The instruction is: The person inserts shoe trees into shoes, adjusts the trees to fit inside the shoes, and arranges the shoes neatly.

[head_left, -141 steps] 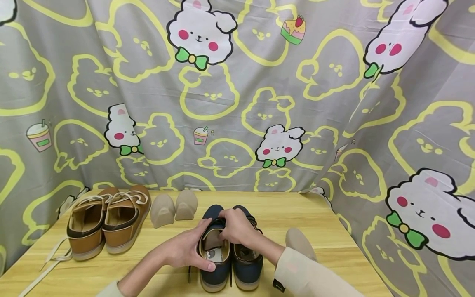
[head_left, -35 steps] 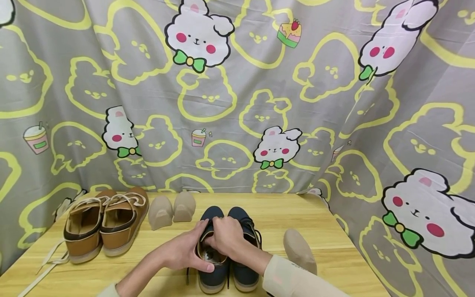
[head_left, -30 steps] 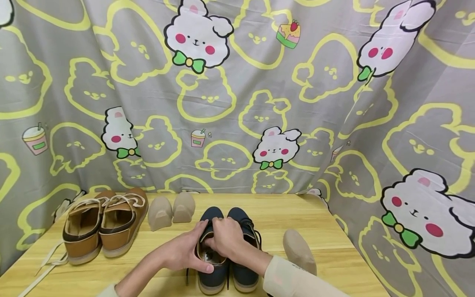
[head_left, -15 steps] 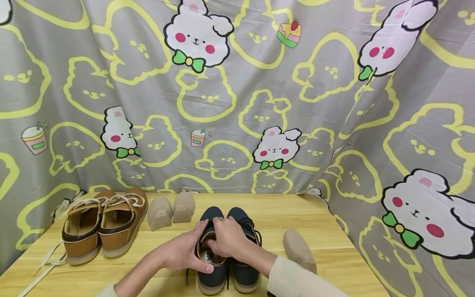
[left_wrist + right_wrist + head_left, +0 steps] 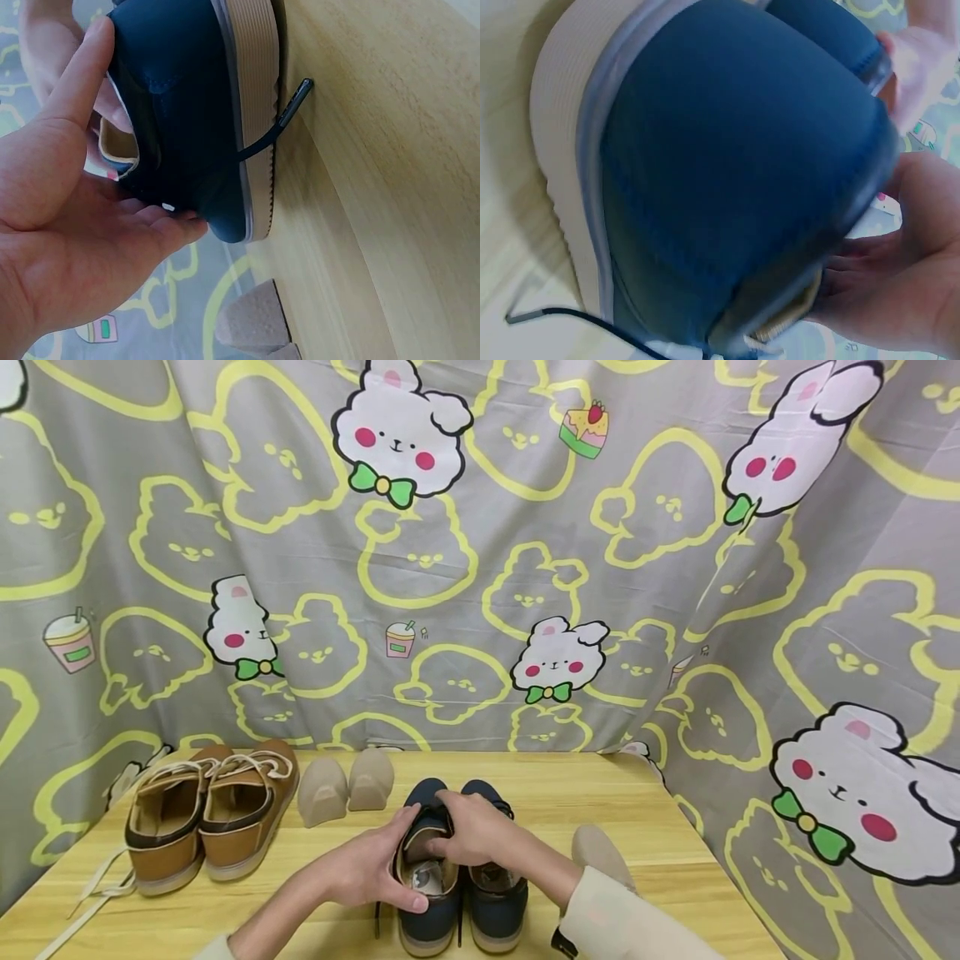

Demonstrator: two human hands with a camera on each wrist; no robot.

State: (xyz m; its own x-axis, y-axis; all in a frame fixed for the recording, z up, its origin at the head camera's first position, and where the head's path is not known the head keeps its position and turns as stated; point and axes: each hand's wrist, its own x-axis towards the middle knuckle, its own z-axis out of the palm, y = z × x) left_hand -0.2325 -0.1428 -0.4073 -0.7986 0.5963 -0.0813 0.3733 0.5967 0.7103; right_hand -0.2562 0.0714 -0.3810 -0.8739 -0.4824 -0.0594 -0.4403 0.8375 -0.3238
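A pair of dark blue lace-up shoes with pale soles stands at the front middle of the wooden table. My left hand (image 5: 367, 866) grips the left dark blue shoe (image 5: 431, 923) from its outer side, thumb on the heel rim and fingers along the side towards the toe. My right hand (image 5: 480, 827) holds the same shoe at its lace area, thumb inside the opening and fingers over the front. A grey-brown surface shows under that thumb, and a pale insole lies behind it. The right dark blue shoe (image 5: 501, 912) stands close beside, partly under my right wrist.
Tan shoes (image 5: 168, 852) with loose cream laces stand at the left. Two beige shoe inserts (image 5: 322, 789) sit near them. A third beige insert (image 5: 600, 852) lies at the right, partly behind my sleeve. A patterned curtain (image 5: 465, 568) hangs behind the table (image 5: 675, 893).
My right hand has drawn back from deeper over the opening, up and to the right, so more of the shoe's inside shows. My left hand has kept its hold.
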